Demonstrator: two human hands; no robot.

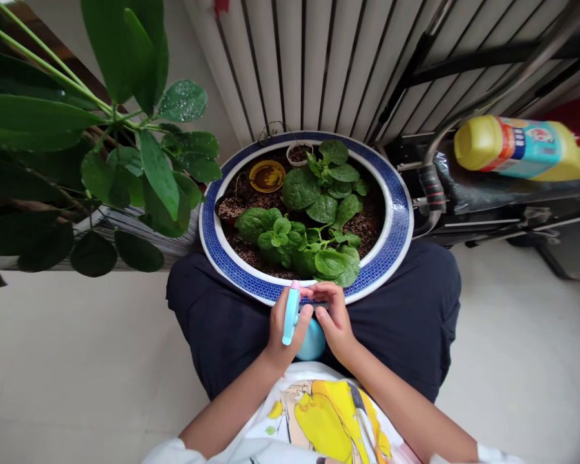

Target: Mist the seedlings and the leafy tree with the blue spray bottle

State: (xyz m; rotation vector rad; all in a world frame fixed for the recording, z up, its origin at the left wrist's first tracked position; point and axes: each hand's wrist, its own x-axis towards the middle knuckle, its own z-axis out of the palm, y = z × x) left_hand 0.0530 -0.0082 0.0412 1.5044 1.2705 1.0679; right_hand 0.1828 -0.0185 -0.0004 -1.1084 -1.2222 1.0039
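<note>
A light-blue spray bottle (311, 341) with a pink nozzle is held over my lap, between my hands and the near rim of the pot. My left hand (279, 325) wraps round its upper part, beside the trigger head. Curled against the bottle's other side is my right hand (337, 319), its fingertips close to the left fingers; how firmly it grips is hidden. Just beyond my hands stands a round blue-and-white pot (395, 238). Leafy green plants (326, 193) with wet leaves grow in its dark soil (367, 229).
Inside the pot sit a yellow dish (267, 176) and a small white cup (299, 153) of soil. A large leafy plant (145, 167) reaches in from the left. Behind is a ribbed radiator (309, 64). At right, a yellow bottle (522, 148) lies on a metal-framed cart (432, 187).
</note>
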